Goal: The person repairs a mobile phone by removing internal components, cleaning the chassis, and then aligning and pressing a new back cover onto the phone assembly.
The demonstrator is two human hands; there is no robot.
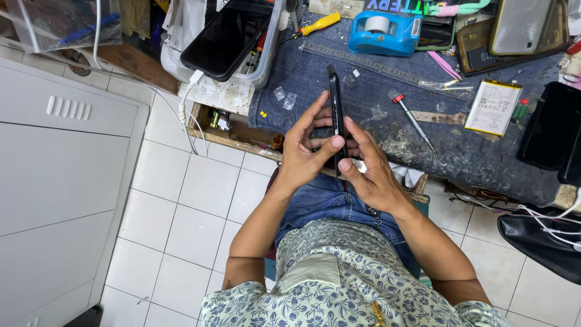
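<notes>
I hold a thin black phone (334, 103) edge-on between both hands, above the near edge of a denim-covered workbench (363, 85). My left hand (305, 148) grips its left side, thumb pressed against the lower edge. From the other side, my right hand (369, 166) clasps it, fingers laid along the lower part. The phone's upper half sticks out above my fingers.
On the bench lie a red-handled screwdriver (411, 118), a white flat battery (493, 107), a blue tape dispenser (384, 31), a yellow-handled screwdriver (318, 24) and dark phones (554, 124) at right. A black phone (227, 36) rests on a clear plastic bin at left. White cabinet (60, 157) stands left.
</notes>
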